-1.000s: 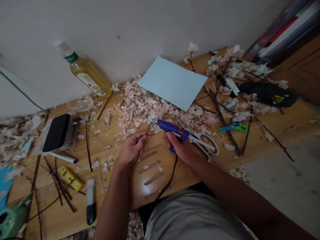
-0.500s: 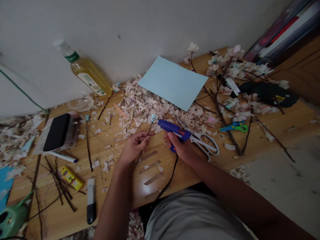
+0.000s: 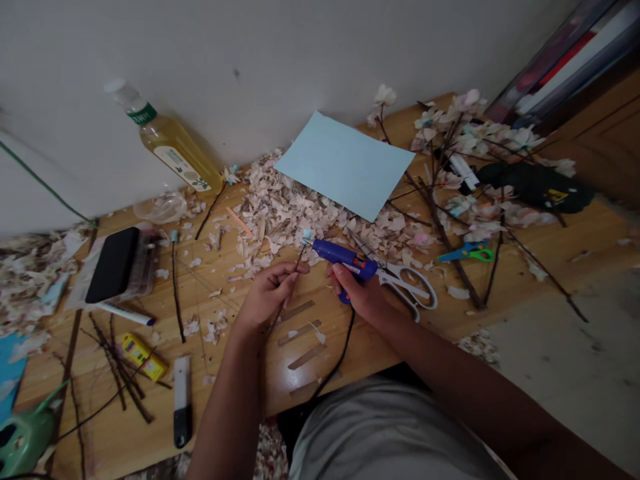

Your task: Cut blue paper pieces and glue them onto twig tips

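Plain grey wall (image 3: 280,73) backs the scene, and a wooden table (image 3: 150,447) runs along its foot. At the far right lie bare branches (image 3: 434,203) dotted with pale blossoms; beside them, pale petal-like scraps (image 3: 290,213) spread in a heap, partly under a light-blue sheet (image 3: 345,167). A bottle (image 3: 173,150) of yellow liquid stands further left.

Over the middle of the table, the right hand (image 3: 357,290) is wrapped around the grip of a blue glue gun (image 3: 344,258), its nozzle aimed left and its black cord (image 3: 344,357) trailing towards the person's lap. White-handled scissors (image 3: 410,283) lie just beyond that hand. The left hand (image 3: 273,290) is mostly closed, thumb and fingers pinching a thin dark twig (image 3: 300,257), whose upper end carries a small light-blue tip (image 3: 307,234).

Little has changed: compared with half a second ago, the gun sits slightly further left, so the nozzle now overlaps the lower part of the tip, while the left hand's pinch looks the same. That suggests the work is centred on this one small spot, with the twig serving as the steadied piece. Whether glue shows there is too small to tell.
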Available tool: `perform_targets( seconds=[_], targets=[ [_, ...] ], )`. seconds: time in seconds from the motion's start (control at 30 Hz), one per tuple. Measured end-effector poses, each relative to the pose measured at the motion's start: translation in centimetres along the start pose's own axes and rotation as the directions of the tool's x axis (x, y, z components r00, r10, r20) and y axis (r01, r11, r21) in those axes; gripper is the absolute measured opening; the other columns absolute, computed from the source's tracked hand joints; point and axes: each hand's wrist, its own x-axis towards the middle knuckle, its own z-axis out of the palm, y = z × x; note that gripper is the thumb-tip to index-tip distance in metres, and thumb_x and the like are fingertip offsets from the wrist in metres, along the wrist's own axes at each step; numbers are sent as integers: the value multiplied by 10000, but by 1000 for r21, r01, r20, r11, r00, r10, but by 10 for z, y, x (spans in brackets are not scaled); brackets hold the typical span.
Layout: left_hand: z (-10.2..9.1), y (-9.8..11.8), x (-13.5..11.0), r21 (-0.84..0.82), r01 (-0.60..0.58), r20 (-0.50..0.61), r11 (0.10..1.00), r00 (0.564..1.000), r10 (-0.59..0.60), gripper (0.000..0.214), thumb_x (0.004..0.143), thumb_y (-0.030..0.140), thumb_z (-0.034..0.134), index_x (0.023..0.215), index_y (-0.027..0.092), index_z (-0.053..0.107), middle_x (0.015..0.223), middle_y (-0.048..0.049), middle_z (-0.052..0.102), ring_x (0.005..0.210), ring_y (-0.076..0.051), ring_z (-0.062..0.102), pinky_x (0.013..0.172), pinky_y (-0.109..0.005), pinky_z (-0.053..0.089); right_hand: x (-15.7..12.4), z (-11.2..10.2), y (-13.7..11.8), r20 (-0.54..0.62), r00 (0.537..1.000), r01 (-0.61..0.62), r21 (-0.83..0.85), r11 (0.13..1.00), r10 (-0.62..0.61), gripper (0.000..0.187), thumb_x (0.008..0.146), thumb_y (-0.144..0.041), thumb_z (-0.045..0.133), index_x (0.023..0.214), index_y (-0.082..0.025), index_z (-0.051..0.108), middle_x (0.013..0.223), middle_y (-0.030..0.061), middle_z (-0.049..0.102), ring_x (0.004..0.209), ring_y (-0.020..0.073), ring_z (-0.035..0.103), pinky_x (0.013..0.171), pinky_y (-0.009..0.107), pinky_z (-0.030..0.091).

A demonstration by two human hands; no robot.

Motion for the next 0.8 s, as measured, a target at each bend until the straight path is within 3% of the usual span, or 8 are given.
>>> perform_targets(
  seconds=[0.8],
  targets=[
    [0, 0, -2, -3, -8, -31, 1000, 999, 7, 453, 909, 567, 696, 1005, 126, 732, 450, 74, 453, 361, -63, 350, 422, -189, 250, 1, 0, -5, 32, 999, 8, -37, 999, -6, 526, 832, -755, 604, 801, -234, 664, 551, -29, 545, 483, 152, 529, 449, 289, 442]
  ],
)
